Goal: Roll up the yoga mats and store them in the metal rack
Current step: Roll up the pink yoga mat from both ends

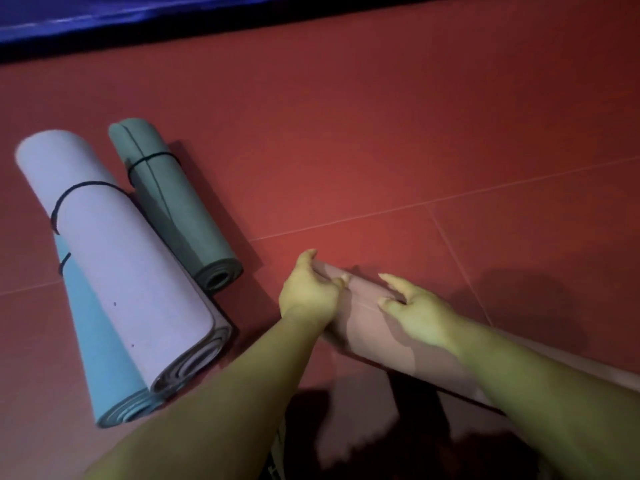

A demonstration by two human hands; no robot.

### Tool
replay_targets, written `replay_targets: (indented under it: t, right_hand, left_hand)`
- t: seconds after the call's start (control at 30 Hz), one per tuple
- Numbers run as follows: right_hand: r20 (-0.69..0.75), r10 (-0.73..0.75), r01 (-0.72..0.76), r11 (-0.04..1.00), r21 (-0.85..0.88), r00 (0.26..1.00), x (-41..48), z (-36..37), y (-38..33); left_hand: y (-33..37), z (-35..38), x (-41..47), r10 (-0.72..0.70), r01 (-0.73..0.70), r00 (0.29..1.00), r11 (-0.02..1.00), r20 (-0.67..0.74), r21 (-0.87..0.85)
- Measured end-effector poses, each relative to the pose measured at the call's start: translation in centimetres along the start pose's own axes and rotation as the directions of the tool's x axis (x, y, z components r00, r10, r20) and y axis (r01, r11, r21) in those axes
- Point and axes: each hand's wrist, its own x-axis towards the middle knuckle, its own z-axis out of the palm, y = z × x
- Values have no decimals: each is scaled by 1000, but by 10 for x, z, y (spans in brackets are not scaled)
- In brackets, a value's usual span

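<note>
Pink mat (367, 327) lies on the red floor (415, 133) just in front of the person, a smooth matte tube running diagonally from lower centre towards the right edge. The left hand (308, 296) grips its near end, fingers curled round the roll. The right hand (419, 317) sits further along on top, fingers bent over the curve and holding it. Below the roll the view is dark with shadow, and whether any flat length remains there cannot be told.

To the left three rolled mats lie side by side, touching, with spiral ends facing the person: a thick lilac mat (131, 271), a blue mat (100, 358) partly under it, and a slimmer green mat (176, 209). Thin black bands (83, 185) circle them near their far ends. The green mat's end is near the left hand but apart from it.

Floor seams (415, 202) cross open red surface beyond the hands. A glossy blue pad (104, 15) borders the far edge.
</note>
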Motion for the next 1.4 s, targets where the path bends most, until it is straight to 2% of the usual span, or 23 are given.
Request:
replay_targets:
  t: [0.17, 0.3, 0.37, 0.53, 0.67, 0.77, 0.87, 0.97, 1.07, 1.13, 1.17, 1.2, 1.27, 1.33, 1.4]
  right_hand:
    - [-128, -100, 130, 959, 252, 987, -21, -69, -17]
    - [-216, -180, 245, 913, 326, 959, -57, -141, -48]
    - [-265, -223, 305, 896, 323, 938, -81, -177, -64]
    - [-343, -345, 453, 835, 314, 874, -141, -241, -91]
    - [-401, -459, 591, 741, 320, 793, -178, -263, -104]
    - [-417, -534, 674, 634, 378, 736, -196, -268, -111]
    - [-415, -575, 709, 569, 417, 705, -198, -262, -119]
    - [-442, -532, 688, 484, 541, 722, -203, -263, -140]
    - [-471, -522, 678, 332, 656, 711, -210, -268, -170]
    - [-532, -508, 722, 320, 613, 677, -206, -265, -183]
    - [-584, -490, 758, 326, 565, 647, -203, -263, -186]
    - [-637, -464, 787, 314, 532, 616, -199, -263, -188]
    - [-696, -421, 813, 264, 520, 582, -195, -263, -189]
    - [-720, -433, 840, 257, 477, 542, -192, -263, -190]
    - [-730, -445, 855, 279, 437, 518, -185, -261, -191]
  left_hand:
    - [86, -22, -16, 278, -278, 959, 961, -58, 14]
    - [165, -51, -41, 519, -515, 848, 855, -107, 68]
    - [202, -67, -60, 639, -632, 760, 769, -118, 100]
    - [278, -106, -119, 871, -840, 481, 489, -94, 235]
    - [315, -131, -167, 964, -895, 265, 246, 0, 373]
    - [324, -141, -193, 986, -886, 156, 113, 59, 449]
    - [310, -139, -194, 985, -861, 161, 108, 65, 496]
    - [287, -137, -185, 980, -837, 199, 186, -30, 515]
    - [281, -138, -180, 976, -888, 205, 218, -75, 404]
    - [281, -138, -173, 972, -931, 162, 207, -169, 300]
    - [283, -137, -171, 953, -946, 153, 218, -261, 241]
    - [285, -137, -167, 912, -953, 182, 256, -367, 163]
    - [293, -136, -162, 802, -927, 334, 374, -495, -20]
    - [301, -131, -157, 753, -875, 472, 465, -458, -136]
    - [304, -121, -149, 744, -844, 535, 494, -401, -210]
